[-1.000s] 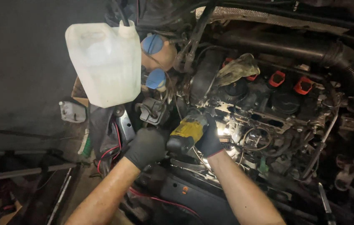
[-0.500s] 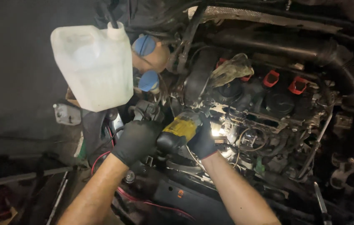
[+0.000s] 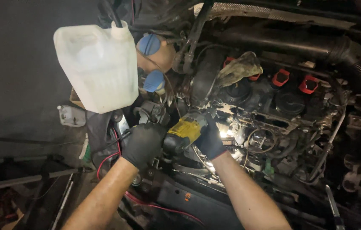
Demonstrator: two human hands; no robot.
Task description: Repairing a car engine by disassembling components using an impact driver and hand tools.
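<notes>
Both my hands wear black gloves and hold a yellow and black power tool (image 3: 184,130) low at the front of a car engine (image 3: 274,106). My left hand (image 3: 143,142) grips the tool's rear end. My right hand (image 3: 211,140) wraps around its front, near the head, which points into the engine. A bright light shines on the metal parts just right of the tool's head, so the tip itself is hidden.
A white plastic jug (image 3: 97,66) stands at upper left, beside two blue caps (image 3: 151,44). A dirty rag (image 3: 238,68) lies on the engine top near several red coil connectors (image 3: 295,81). Red wires (image 3: 112,157) run below my left hand. A black hose (image 3: 316,42) crosses the top.
The view has shifted slightly, so the jug and engine sit a little differently in the frame. Both hands stay on the power tool at the same spot on the engine.
</notes>
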